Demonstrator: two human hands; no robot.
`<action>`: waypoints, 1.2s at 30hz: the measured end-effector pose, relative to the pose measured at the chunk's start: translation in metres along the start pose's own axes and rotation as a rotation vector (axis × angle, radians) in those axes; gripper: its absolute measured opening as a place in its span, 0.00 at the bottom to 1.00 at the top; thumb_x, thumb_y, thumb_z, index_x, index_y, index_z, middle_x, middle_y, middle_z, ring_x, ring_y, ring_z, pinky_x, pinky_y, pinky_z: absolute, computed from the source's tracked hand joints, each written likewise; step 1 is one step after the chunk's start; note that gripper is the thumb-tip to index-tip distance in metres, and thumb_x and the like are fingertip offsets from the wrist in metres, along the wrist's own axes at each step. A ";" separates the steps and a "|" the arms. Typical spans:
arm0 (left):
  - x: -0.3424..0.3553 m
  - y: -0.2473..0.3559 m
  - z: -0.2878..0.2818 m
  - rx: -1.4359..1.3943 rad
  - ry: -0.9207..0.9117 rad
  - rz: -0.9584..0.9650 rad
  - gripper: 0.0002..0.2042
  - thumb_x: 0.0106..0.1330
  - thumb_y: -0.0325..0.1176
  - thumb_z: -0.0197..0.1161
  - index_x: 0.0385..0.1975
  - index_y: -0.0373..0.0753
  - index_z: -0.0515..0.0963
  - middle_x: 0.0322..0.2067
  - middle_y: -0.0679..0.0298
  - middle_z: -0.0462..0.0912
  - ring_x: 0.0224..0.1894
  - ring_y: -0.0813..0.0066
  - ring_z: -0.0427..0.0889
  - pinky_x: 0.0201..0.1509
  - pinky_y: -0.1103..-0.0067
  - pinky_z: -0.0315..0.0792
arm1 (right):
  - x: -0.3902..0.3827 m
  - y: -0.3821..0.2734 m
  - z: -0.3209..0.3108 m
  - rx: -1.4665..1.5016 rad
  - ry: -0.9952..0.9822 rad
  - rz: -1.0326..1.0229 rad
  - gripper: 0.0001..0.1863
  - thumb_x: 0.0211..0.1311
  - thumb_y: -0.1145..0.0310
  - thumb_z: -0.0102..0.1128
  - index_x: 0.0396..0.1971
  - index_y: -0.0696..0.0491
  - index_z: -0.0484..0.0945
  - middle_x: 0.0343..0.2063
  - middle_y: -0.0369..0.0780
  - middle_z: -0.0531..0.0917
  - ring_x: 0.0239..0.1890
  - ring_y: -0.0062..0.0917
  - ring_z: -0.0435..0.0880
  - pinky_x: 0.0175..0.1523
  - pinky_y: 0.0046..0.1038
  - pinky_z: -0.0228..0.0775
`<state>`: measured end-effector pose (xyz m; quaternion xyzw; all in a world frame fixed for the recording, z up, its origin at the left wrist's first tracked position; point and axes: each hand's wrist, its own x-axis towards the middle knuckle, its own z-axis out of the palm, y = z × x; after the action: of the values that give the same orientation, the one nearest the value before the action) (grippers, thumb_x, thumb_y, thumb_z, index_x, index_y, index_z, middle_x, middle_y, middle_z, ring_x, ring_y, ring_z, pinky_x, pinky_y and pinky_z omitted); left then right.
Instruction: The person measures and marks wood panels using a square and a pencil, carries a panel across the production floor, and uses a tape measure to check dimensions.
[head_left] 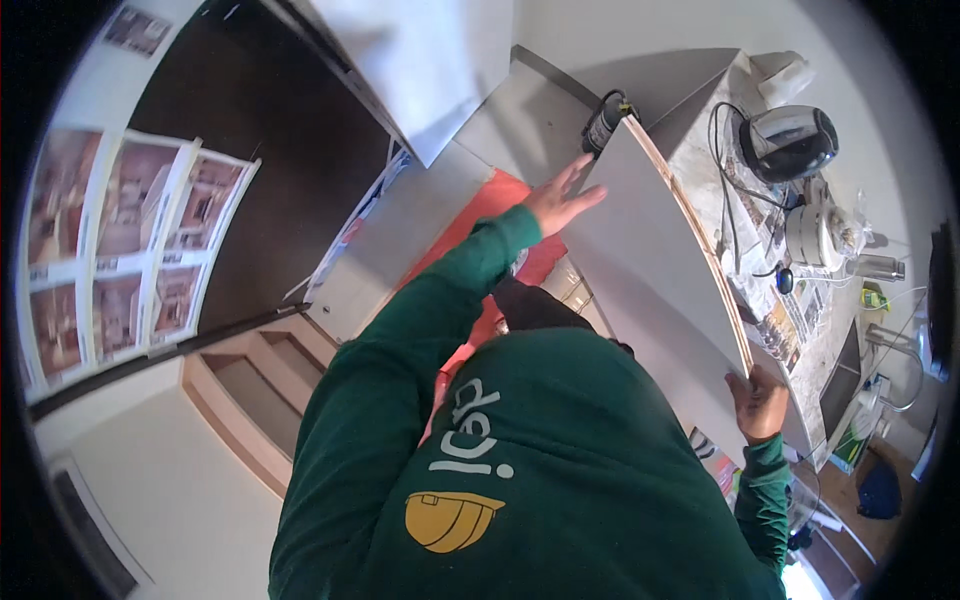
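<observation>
A large white-faced board [650,235] with a raw layered wood edge stands tilted on my right, alongside a cluttered counter. My right hand [760,402] grips the near end of its top edge, with the thumb on one side and the fingers wrapped over the other. Near the board's far left side is my left hand [563,199], its fingers spread and nothing in it. Whether the left fingertips touch the board's face I cannot tell. The board's lower edge is partly hidden by my body.
The counter [700,145] holds an electric kettle [790,143], loose cables and newspaper. A dark cylindrical object [605,122] stands beyond the board's far corner. Red sheeting [470,215] covers part of the floor. To the left are a dark panel [265,130] and a wooden frame [235,420].
</observation>
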<state>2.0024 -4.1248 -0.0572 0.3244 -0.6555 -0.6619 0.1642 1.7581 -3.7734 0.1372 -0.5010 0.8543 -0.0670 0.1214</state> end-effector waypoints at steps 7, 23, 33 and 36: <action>0.180 0.014 -0.022 -0.132 -0.103 -0.056 0.56 0.64 0.72 0.55 0.77 0.33 0.39 0.75 0.43 0.50 0.76 0.51 0.57 0.77 0.67 0.55 | 0.081 -0.063 0.073 0.053 0.039 0.179 0.13 0.56 0.60 0.72 0.31 0.54 0.83 0.24 0.49 0.82 0.26 0.45 0.84 0.31 0.39 0.73; 0.450 0.033 0.032 -0.101 -0.568 -0.131 0.45 0.60 0.57 0.72 0.68 0.33 0.60 0.55 0.55 0.80 0.58 0.68 0.78 0.65 0.75 0.68 | 0.228 -0.203 0.200 0.172 0.136 0.999 0.21 0.58 0.49 0.70 0.27 0.53 0.80 0.24 0.47 0.84 0.27 0.46 0.85 0.33 0.43 0.76; 0.494 0.015 0.067 -0.083 -0.628 -0.141 0.42 0.57 0.55 0.73 0.66 0.34 0.65 0.52 0.55 0.82 0.55 0.67 0.80 0.62 0.74 0.71 | 0.267 -0.204 0.220 0.170 0.210 1.051 0.22 0.58 0.48 0.70 0.27 0.54 0.80 0.22 0.46 0.83 0.26 0.45 0.85 0.32 0.43 0.76; 0.489 0.029 0.073 -0.068 -0.619 -0.116 0.43 0.57 0.56 0.72 0.65 0.33 0.64 0.51 0.53 0.83 0.53 0.65 0.81 0.61 0.74 0.72 | 0.269 -0.194 0.223 0.147 0.214 1.063 0.22 0.58 0.48 0.70 0.26 0.55 0.80 0.22 0.46 0.83 0.25 0.45 0.84 0.32 0.43 0.76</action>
<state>1.5899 -4.3861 -0.1390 0.1387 -0.6324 -0.7589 -0.0703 1.8557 -4.1015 -0.0692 0.0192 0.9904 -0.1067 0.0857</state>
